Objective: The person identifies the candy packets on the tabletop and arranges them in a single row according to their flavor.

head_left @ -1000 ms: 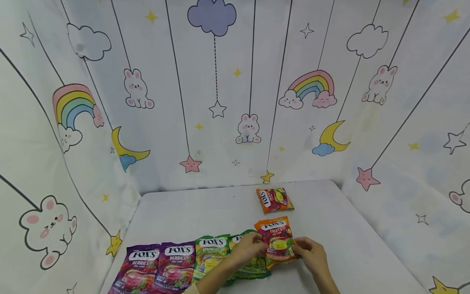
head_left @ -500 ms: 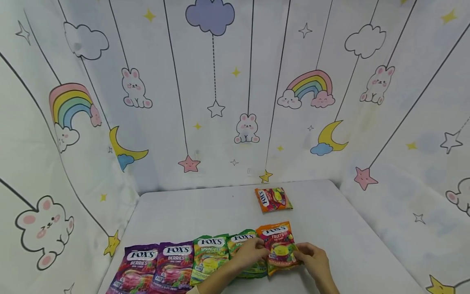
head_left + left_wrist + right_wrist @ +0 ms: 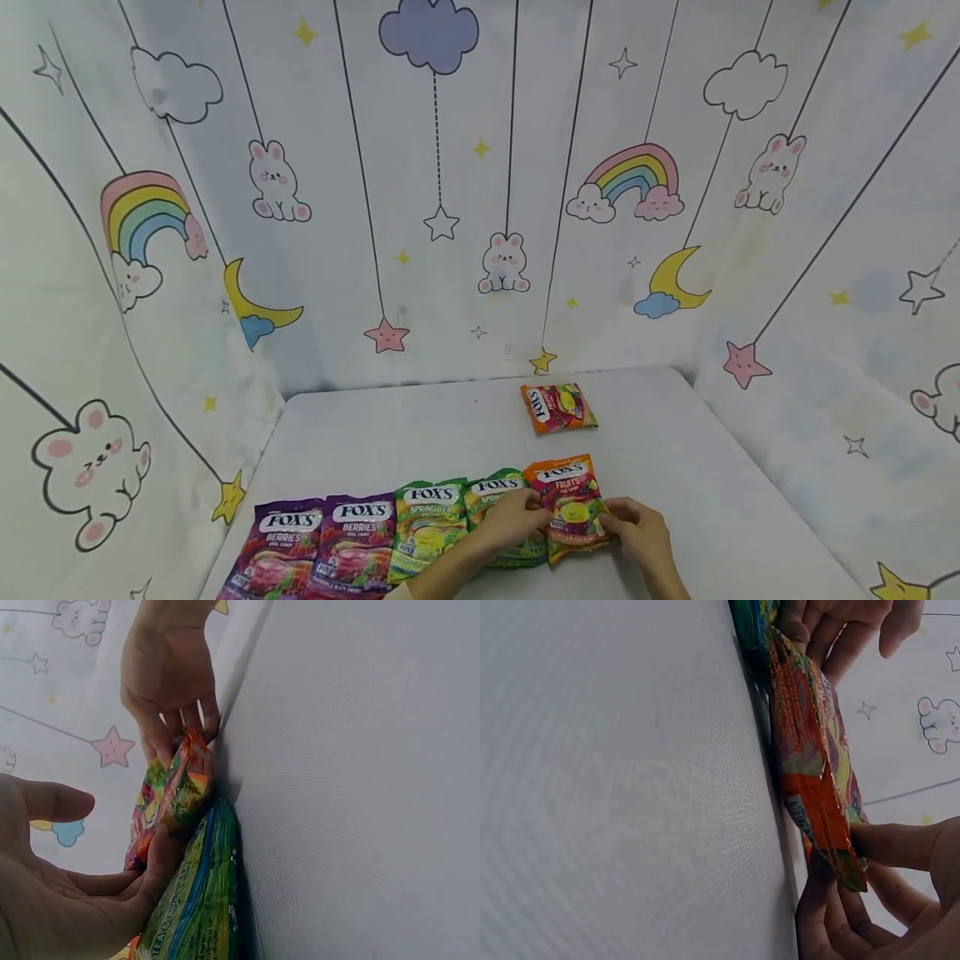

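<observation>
An orange-and-red bag of Fox's fruits candy (image 3: pixel 573 504) is at the right end of a row of candy bags. My right hand (image 3: pixel 639 533) pinches its right edge, thumb on top and fingers underneath, as the right wrist view shows. Against the bag's left edge rest the fingers of my left hand (image 3: pixel 513 525); its thumb (image 3: pixel 64 802) stands away from the bag in the left wrist view. Just left of the fruits bag lies a green spring tea bag (image 3: pixel 495 487), partly hidden under my left hand and forearm. The two bags meet edge to edge.
Farther left lie another green spring tea bag (image 3: pixel 429 517) and two purple berries bags, one in the middle (image 3: pixel 356 533) and one outermost (image 3: pixel 281 542). A second fruits bag (image 3: pixel 560 407), turned sideways, lies at the back of the white table (image 3: pixel 390 433). Patterned cloth walls surround it.
The fruits bag has come slightly toward me and straightened in line with the row, both hands moving with it. In the last half second almost nothing has moved.
</observation>
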